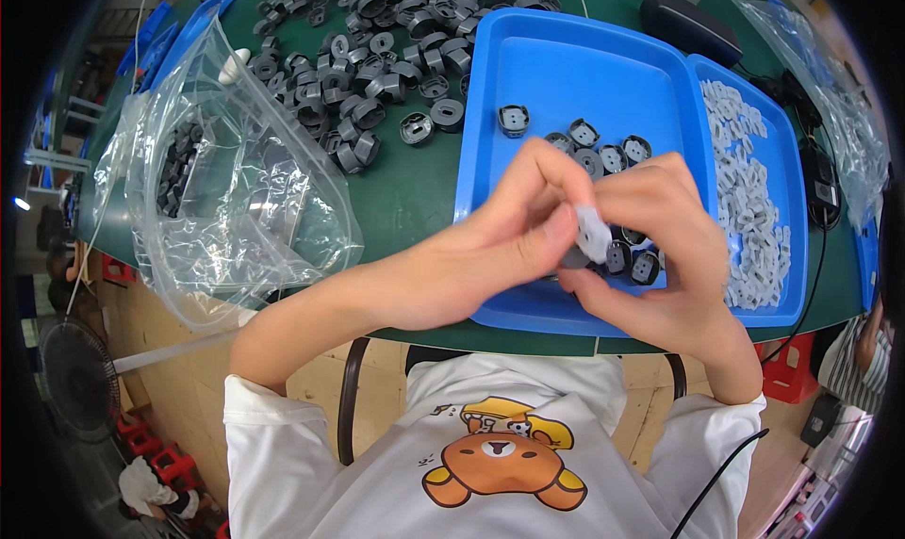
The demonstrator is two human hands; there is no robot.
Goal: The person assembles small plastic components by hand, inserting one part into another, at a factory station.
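Note:
My two hands meet over the large blue tray (641,68), fingers pinched together. Between them is a small white plastic insert (592,235), tilted, against a dark grey round cap (571,257) that is mostly covered by my fingers. My left hand (471,266) has thumb and forefinger closed at the insert's left side. My right hand (665,228) curls around from the right, its thumb at the grey cap's lower edge. Below and behind the hands, several grey caps with white inserts (636,148) lie in the tray.
A smaller blue tray (799,247) at the right holds many white inserts (749,200). Loose grey caps (377,68) heap on the green table (405,200). A clear plastic bag (245,190) lies left; a black cable and adapter (818,186) lie at the right edge.

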